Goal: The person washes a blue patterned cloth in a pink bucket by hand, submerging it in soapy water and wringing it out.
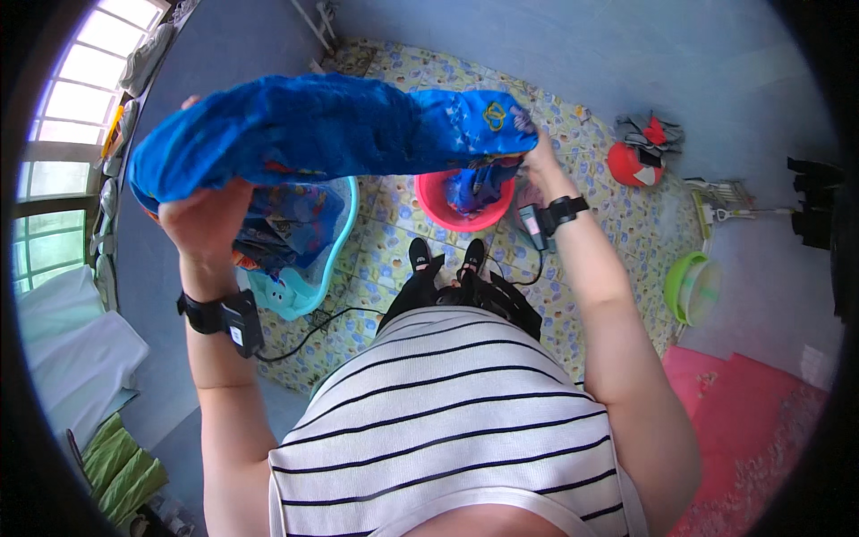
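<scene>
A blue printed cloth is stretched out in front of me, bunched into a long roll. My left hand grips its left end, with the fingers mostly hidden behind the fabric. At the other end, my right hand is closed on the cloth's edge. Below the left part sits a turquoise plastic tub with dark blue patterned fabric in it. Under the right part, a pink-red basin stands on the floor, and blue fabric lies in it or hangs into it; I cannot tell which.
Shoes line the window ledge at left. A red helmet and green basins are at right, near a broom-like tool. A black cable runs from my left wrist device. Patterned tiles cover the floor.
</scene>
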Motion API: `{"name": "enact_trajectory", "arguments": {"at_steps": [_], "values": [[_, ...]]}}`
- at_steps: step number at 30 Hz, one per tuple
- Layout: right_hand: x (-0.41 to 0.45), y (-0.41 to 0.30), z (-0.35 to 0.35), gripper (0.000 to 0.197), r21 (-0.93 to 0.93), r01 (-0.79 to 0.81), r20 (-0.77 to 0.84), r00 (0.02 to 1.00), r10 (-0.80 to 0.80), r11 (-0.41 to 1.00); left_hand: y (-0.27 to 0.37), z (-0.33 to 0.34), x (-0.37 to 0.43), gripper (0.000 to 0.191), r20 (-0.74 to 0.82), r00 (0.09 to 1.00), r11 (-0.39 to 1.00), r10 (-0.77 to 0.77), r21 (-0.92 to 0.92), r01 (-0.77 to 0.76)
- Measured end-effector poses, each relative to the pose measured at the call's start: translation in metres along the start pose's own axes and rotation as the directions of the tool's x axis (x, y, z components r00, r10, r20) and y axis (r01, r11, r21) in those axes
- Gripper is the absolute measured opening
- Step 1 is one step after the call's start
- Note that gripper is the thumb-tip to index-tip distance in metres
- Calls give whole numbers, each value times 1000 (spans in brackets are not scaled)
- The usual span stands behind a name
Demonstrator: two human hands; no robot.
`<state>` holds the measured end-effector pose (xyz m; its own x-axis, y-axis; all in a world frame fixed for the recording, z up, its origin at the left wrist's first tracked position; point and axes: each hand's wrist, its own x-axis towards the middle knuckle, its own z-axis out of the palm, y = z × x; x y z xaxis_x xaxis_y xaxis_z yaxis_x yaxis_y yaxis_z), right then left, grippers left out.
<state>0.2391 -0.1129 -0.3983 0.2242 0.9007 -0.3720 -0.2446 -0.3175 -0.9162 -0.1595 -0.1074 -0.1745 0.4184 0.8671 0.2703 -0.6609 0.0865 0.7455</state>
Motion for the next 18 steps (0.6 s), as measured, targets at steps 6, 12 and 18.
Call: {"name": "enact_trajectory", "arguments": {"at_steps": [6,12,18], "values": [[10,102,0,15,241,-193,-54,976,212,951,-67,2,-16,43,-193,975,984,-114,113,138],[50,221,-25,36,-214,-193,-200,968,150,958,-178,-93,-49,11,-278,924,823,-264,435,366],[91,314,-47,43,-741,-236,-253,965,64,628,-294,-127,-52,19,-417,867,483,-273,720,498]]}}
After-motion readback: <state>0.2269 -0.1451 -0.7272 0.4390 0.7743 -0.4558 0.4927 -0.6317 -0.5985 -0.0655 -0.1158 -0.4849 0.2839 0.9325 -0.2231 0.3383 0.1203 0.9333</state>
